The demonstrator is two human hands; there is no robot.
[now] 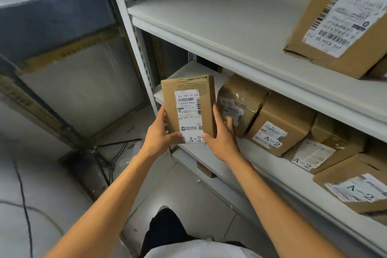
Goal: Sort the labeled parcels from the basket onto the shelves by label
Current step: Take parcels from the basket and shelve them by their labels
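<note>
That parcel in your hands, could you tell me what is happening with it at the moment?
A person holds a flat cardboard parcel marked A-2 upright in both hands, the left hand on its left edge and the right hand on its right. It is at the left end of the lower shelf, where four boxes, also marked A-2, sit in a row. It is not yet set down.
</note>
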